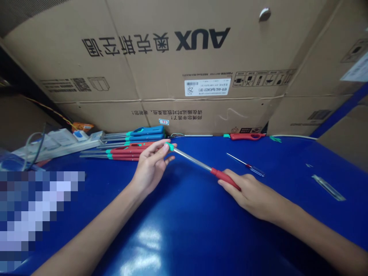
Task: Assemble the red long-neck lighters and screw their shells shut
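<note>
My right hand [245, 191] is wrapped round the red handle of a long lighter [192, 159], whose metal tube points up and to the left. At the far end of the tube, my left hand [153, 163] pinches a small green piece [170, 147] between thumb and fingers. Both hands are above the blue table. Behind my left hand, red lighters [123, 154] with green parts lie stacked, with blue lighters [146, 134] just beyond them. Right of the tube lies a screwdriver [244, 164] with a clear handle.
A large cardboard box [161, 76] stands across the back of the blue table [184, 230]. Against it lie a red lighter [245, 136] and green bits [275, 139]. A power strip [60, 145] with plugs is at left, a clear tube [328, 188] at right.
</note>
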The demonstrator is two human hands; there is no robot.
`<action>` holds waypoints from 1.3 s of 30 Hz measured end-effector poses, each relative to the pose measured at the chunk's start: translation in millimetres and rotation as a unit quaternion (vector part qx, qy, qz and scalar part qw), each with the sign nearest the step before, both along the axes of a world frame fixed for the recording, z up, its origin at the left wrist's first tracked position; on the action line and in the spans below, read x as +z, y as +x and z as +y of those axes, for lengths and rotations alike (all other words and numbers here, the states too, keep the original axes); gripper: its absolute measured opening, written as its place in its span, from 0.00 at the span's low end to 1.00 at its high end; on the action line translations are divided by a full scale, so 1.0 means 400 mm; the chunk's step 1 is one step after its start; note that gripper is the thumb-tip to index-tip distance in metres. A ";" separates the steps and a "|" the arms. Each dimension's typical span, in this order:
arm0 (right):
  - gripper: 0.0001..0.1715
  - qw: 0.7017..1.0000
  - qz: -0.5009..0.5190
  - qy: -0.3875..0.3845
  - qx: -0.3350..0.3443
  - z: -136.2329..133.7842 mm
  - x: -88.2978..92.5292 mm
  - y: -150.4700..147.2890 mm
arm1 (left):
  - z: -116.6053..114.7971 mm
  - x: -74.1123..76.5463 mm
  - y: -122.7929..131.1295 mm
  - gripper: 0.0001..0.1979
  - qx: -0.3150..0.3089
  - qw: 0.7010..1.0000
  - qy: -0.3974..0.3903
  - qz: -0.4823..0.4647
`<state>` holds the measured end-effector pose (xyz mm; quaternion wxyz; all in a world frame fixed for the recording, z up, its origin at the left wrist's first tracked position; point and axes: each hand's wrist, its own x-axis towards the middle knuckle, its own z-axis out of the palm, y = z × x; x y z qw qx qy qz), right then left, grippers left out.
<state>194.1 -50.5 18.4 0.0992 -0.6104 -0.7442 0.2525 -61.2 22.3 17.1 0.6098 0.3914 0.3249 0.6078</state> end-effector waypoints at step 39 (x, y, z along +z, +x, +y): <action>0.25 0.990 0.080 -0.118 -0.004 -0.040 0.022 -0.026 | -0.083 -0.058 0.099 0.13 -0.145 0.987 -0.057 0.034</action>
